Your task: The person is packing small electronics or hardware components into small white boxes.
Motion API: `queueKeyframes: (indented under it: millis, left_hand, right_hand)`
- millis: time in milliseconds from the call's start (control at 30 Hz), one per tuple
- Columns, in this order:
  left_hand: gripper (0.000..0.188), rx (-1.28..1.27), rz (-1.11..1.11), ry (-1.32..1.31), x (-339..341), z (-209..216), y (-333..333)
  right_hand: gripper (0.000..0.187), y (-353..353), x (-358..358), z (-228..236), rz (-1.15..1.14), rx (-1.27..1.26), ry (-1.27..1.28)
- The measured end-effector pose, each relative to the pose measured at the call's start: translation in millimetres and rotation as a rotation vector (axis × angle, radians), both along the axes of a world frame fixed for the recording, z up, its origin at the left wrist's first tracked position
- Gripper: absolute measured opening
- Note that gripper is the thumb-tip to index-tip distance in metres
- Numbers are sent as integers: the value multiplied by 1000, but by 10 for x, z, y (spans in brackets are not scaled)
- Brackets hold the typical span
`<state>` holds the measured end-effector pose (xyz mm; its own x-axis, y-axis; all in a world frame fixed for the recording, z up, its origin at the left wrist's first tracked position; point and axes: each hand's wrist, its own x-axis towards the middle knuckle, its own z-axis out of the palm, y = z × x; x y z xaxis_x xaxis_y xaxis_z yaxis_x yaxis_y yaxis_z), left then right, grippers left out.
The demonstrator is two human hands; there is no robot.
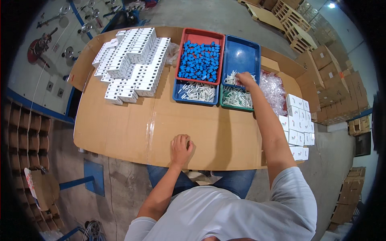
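Observation:
My right hand (246, 79) reaches far forward into the near end of a blue tray (241, 50). Its fingers are bent together among small white stick-like pieces (231, 78); what they pinch, if anything, is too small to make out. Close to the table's front edge rests my left hand (181, 150), its fingers curled inward. Whatever it may hold is hidden in the palm. Below the right wrist sits a green tray (238, 108) of similar white pieces. Beside it, a lower blue tray (196, 103) holds more of them, under a red tray (202, 34) heaped with small blue parts (199, 62).
A tall stack of white boxes (134, 66) stands at the left of the cardboard-covered table (116, 132). To the right lie clear plastic bags (272, 90) and more white boxes (297, 124). Raised cardboard edges (307, 74) border the table. Pallets (287, 24) stand beyond.

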<state>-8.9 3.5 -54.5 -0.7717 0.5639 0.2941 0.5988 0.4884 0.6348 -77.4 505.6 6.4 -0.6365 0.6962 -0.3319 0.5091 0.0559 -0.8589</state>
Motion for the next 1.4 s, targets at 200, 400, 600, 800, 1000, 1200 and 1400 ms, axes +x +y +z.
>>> queueKeyframes:
  millis: [200, 400, 600, 800, 1000, 1200, 1400]
  left_hand:
    - [26, -16, -8, 14, 16, 36, 29]
    - [25, -13, 13, 19, 6, -12, -56]
    - [23, 14, 12, 13, 10, 92, -30]
    - [24, 7, 4, 22, 11, 76, -34]
    - [23, 10, 9, 41, 15, 73, -58]
    - [23, -10, 4, 34, 10, 84, 3]
    - [23, -15, 15, 29, 25, 40, -64]
  right_hand:
    - [24, 168, -197, 169, 255, 425, -259]
    - [32, -195, -360, 507, 362, 593, -314]
    - [29, -71, -295, 439, 482, 878, -245]
    - [19, -20, -235, 500, 414, 900, -206]
    - [18, -146, -148, 526, 268, 821, -31]
    - [20, 204, 161, 475, -21, 750, 66]
    - [24, 760, 1078, 487, -176, 1094, -195]
